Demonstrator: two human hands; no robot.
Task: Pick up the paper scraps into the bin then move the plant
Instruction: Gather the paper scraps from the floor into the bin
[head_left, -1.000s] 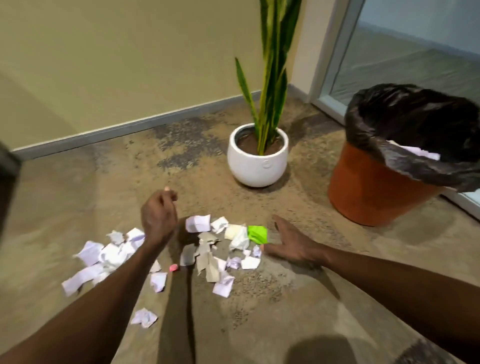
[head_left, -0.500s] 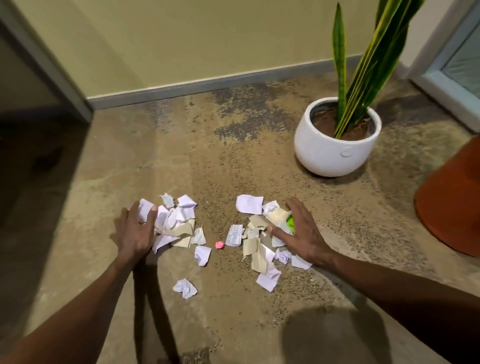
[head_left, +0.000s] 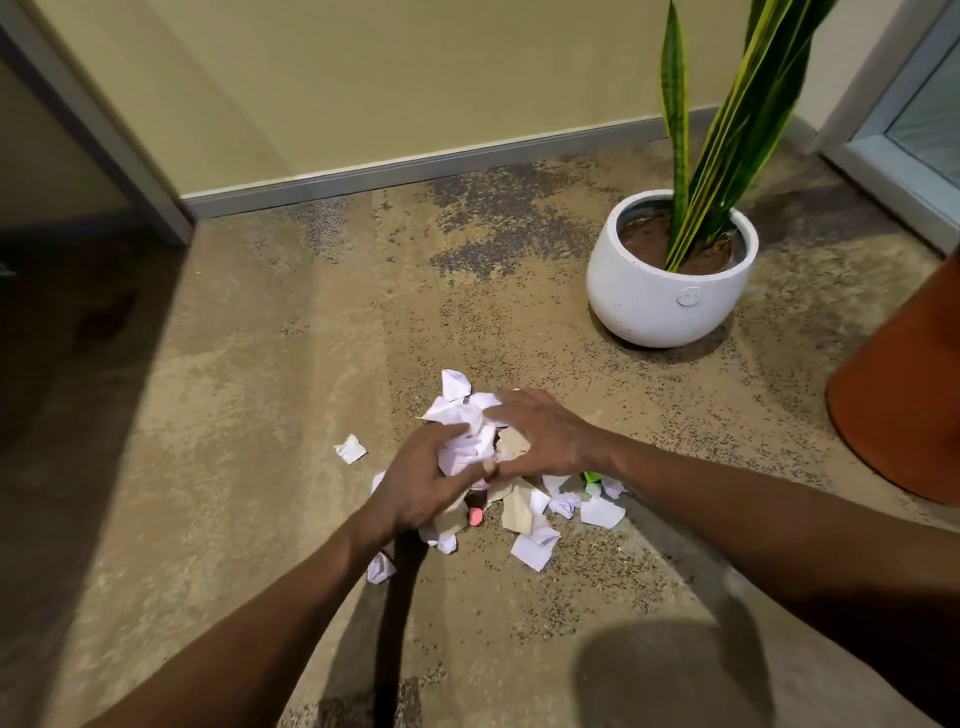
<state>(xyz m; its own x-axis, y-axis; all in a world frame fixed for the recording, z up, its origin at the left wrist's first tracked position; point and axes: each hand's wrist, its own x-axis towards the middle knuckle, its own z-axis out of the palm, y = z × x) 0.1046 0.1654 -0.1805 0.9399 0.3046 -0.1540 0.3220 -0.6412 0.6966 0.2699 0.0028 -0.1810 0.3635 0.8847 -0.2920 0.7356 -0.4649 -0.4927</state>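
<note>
While left hand (head_left: 421, 488) and right hand (head_left: 545, 441) cup scraps (head_left: 467, 441) on floor (head_left: 260, 415), fingers curled round wad: loose hold. Risk: pieces spill before bin (head_left: 904, 405). Strays remain. Plant (head_left: 670, 280) untouched.

Paper scraps (head_left: 530, 525) lie on the floor (head_left: 260, 415) before the plant (head_left: 670, 291) (bin (head_left: 904, 395) apparently at far right).

left hand (head_left: 421, 493) and right hand (head_left: 545, 434) cup white paper scraps (head_left: 467, 441) between them above floor (head_left: 260, 415); loose bits below; plant (head_left: 670, 291) right, orange bin (head_left: 904, 395) beyond.
</note>
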